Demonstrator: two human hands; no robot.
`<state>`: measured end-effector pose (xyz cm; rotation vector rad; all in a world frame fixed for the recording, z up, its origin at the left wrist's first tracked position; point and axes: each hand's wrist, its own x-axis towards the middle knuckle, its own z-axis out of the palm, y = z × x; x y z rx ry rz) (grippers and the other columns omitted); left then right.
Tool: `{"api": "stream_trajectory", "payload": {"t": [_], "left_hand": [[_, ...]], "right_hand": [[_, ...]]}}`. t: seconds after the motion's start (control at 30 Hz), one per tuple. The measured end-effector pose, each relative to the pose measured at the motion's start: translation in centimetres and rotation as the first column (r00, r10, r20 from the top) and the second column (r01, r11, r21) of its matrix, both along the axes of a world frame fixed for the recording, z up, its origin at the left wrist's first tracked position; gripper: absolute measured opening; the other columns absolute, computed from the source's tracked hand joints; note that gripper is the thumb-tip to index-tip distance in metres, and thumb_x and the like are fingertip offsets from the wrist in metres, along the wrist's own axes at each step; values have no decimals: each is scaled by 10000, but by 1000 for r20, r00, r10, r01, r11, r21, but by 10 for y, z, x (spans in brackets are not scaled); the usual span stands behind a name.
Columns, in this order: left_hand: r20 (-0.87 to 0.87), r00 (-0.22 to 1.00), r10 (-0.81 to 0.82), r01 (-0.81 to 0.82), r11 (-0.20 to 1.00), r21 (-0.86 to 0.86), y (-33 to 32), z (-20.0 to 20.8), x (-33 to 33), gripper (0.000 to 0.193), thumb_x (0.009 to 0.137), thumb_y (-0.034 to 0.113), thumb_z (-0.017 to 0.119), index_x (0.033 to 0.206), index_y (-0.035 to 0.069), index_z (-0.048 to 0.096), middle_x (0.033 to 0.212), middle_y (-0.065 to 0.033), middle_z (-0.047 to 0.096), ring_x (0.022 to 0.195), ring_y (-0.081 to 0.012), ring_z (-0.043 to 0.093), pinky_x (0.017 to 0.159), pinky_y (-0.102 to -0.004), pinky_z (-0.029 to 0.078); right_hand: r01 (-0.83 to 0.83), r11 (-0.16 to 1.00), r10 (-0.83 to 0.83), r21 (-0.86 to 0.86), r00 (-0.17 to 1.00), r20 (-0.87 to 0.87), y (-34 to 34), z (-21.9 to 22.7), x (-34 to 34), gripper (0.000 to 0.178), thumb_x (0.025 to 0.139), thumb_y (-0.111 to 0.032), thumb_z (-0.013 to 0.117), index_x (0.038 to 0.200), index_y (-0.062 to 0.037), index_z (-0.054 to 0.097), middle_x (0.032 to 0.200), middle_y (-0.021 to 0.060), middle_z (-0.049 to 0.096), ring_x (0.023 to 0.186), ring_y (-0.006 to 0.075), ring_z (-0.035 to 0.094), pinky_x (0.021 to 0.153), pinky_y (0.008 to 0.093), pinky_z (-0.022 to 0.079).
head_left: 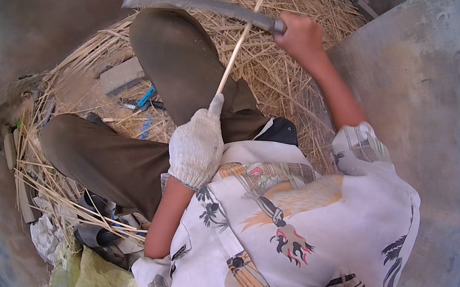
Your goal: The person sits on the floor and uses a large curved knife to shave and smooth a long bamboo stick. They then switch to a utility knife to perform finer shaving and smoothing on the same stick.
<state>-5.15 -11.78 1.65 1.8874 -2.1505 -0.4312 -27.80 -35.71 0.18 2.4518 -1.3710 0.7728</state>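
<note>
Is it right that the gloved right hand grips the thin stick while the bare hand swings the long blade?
Not quite: the head view shows the glove on the left hand, which grips the stick. The bare right hand holds the blade.

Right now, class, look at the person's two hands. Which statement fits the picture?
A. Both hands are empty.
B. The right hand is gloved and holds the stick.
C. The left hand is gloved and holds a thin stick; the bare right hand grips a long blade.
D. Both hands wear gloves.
C: the left hand wears a white knit glove and holds the thin stick, while the bare right hand grips the long blade that meets the stick.
</note>
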Motion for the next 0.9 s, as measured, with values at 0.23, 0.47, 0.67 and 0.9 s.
{"api": "stream_trajectory", "payload": {"t": [0.23, 0.47, 0.67, 0.9], "left_hand": [[27, 1000, 4, -4, 1000, -8, -2, -5, 3, 602, 897, 90, 582, 1477, 2, 447, 925, -143, 628, 778, -317, 680, 662, -419, 557], [71, 998, 3, -3, 1000, -1, 2, 4, 1, 590, 907, 94, 562, 1478, 1, 447, 914, -139, 626, 737, -320, 677, 642, -424, 556], [-24, 999, -22, 20, 996, -89, -3, -11, 9, 561, 931, 47, 517, 1484, -5, 432, 915, -144, 634, 746, -328, 680, 638, -429, 551], [-312, 950, -30, -16, 990, -144, -3, -29, 26, 513, 937, 29, 500, 1446, -24, 471, 925, -209, 665, 811, -371, 684, 700, -452, 553]], "right_hand": [[-16, 998, 15, 55, 1000, 16, 16, 5, 13, 98, 784, -217, 707, 758, -131, 668, 592, 114, 632, 546, 304, 661, 562, 418, 530], [307, 935, -326, 179, 942, 85, -29, 10, 1, 103, 781, -226, 736, 811, -130, 713, 672, 98, 684, 628, 297, 700, 610, 439, 554], [163, 955, -174, 247, 984, 25, 26, -6, 14, 147, 822, -276, 691, 851, -133, 712, 736, 136, 705, 685, 354, 695, 661, 469, 550], [299, 807, -472, 510, 845, 250, 25, -41, 23, 210, 814, -281, 700, 838, -73, 717, 740, 184, 701, 697, 377, 692, 665, 489, 535]]}}
